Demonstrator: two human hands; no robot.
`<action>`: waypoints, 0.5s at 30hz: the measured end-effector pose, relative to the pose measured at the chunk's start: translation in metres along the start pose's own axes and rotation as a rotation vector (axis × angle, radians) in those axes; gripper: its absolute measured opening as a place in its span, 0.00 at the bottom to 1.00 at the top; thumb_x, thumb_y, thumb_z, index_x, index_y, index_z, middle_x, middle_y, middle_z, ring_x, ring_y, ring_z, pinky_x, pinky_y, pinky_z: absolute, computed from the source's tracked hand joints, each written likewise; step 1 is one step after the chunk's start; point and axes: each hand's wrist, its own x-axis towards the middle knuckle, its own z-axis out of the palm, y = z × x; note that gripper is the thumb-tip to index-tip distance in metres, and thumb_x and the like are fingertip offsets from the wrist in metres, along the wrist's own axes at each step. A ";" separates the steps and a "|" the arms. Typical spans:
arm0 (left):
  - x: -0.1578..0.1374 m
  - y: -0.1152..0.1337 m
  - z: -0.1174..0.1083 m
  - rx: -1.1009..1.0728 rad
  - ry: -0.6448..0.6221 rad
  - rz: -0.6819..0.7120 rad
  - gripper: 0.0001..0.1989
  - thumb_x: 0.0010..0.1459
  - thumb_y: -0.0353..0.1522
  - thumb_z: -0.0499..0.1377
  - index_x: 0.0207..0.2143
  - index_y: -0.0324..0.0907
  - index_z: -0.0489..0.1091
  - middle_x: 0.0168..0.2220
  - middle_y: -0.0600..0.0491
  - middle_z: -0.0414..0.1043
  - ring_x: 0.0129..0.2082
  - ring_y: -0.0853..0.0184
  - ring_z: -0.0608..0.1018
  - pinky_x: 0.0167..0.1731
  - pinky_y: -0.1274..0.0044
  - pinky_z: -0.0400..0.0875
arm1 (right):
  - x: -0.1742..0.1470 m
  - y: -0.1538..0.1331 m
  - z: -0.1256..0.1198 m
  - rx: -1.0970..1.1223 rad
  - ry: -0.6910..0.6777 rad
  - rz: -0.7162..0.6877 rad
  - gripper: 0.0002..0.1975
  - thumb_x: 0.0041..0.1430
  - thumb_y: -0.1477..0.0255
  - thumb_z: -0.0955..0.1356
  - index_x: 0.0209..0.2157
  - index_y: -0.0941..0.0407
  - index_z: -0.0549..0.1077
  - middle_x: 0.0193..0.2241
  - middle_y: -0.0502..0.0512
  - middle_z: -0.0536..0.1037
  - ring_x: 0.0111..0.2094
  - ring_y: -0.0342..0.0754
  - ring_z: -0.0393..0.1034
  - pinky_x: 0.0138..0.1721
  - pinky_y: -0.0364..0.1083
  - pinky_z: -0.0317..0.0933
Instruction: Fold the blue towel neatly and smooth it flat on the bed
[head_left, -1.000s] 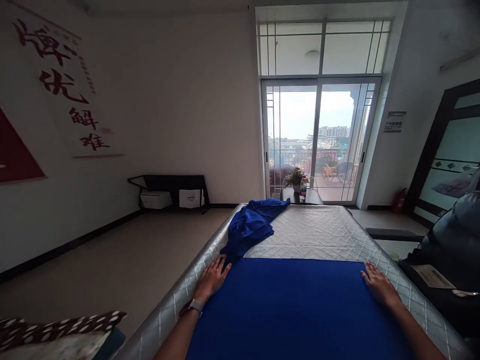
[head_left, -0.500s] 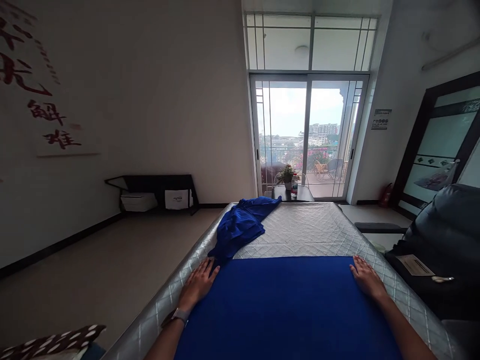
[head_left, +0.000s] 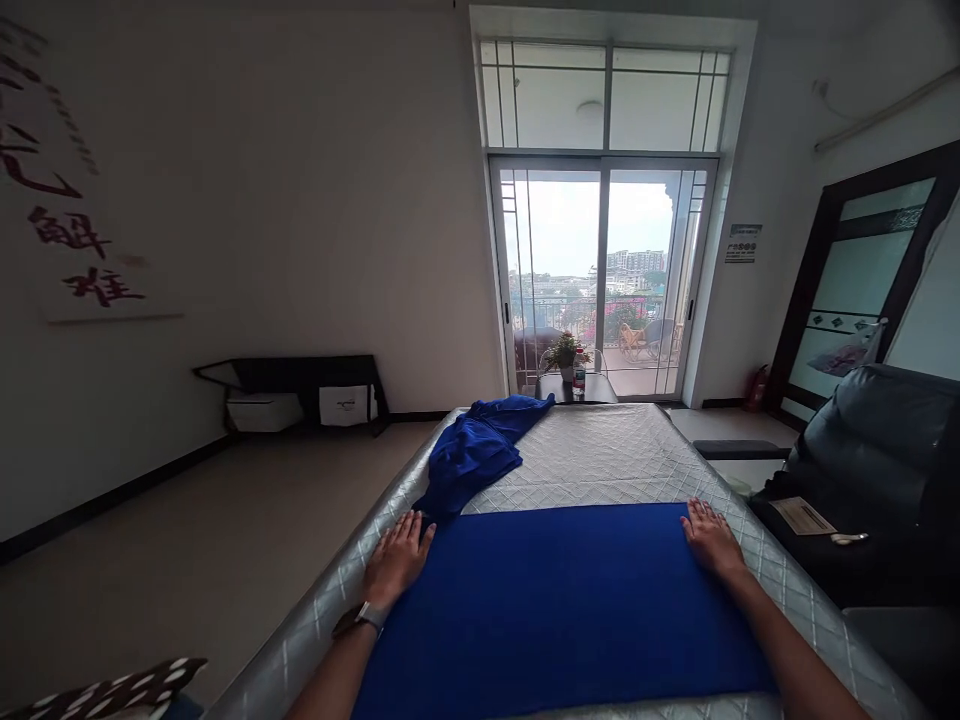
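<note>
A flat blue cloth [head_left: 562, 600] lies spread over a table with a silver quilted cover [head_left: 600, 450]. My left hand [head_left: 397, 555] rests palm down on the cloth's far left corner, fingers stretched out; a watch is on that wrist. At the far right corner my right hand [head_left: 712, 538] lies flat too, fingers extended over the cloth's edge. Neither hand grips anything. Just beyond my left fingertips a crumpled blue cloth [head_left: 476, 450] is bunched on the left side of the table, touching the flat one.
Behind the table's far end stands a small dark table [head_left: 596, 388] with a potted plant [head_left: 566, 352] and a bottle [head_left: 579, 372]. A black armchair [head_left: 870, 450] is on the right, holding a card [head_left: 804, 516]. A low black rack [head_left: 300, 375] stands by the left wall.
The view has shifted slightly right. The flat cloth's near edge now shows, with silver cover below it. Both hands remain flat at its far corners.
</note>
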 end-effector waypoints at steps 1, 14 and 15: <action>-0.003 0.012 -0.005 0.015 -0.007 -0.008 0.32 0.68 0.42 0.43 0.64 0.29 0.63 0.67 0.37 0.61 0.68 0.53 0.62 0.67 0.62 0.54 | -0.003 -0.009 -0.004 -0.005 0.020 -0.028 0.33 0.67 0.67 0.51 0.69 0.66 0.55 0.70 0.63 0.53 0.72 0.54 0.42 0.70 0.57 0.34; -0.047 0.226 0.000 -0.279 -0.111 0.553 0.29 0.72 0.44 0.40 0.70 0.42 0.54 0.69 0.41 0.56 0.70 0.55 0.58 0.66 0.57 0.58 | -0.061 -0.234 -0.012 0.261 -0.207 -0.543 0.33 0.70 0.65 0.48 0.71 0.65 0.49 0.72 0.60 0.46 0.73 0.51 0.36 0.70 0.54 0.33; -0.048 0.227 0.002 -0.278 -0.121 0.546 0.30 0.73 0.44 0.39 0.70 0.41 0.53 0.69 0.41 0.56 0.70 0.56 0.57 0.66 0.57 0.57 | -0.062 -0.236 -0.008 0.253 -0.212 -0.539 0.33 0.69 0.66 0.48 0.71 0.65 0.48 0.72 0.60 0.45 0.73 0.51 0.36 0.70 0.54 0.32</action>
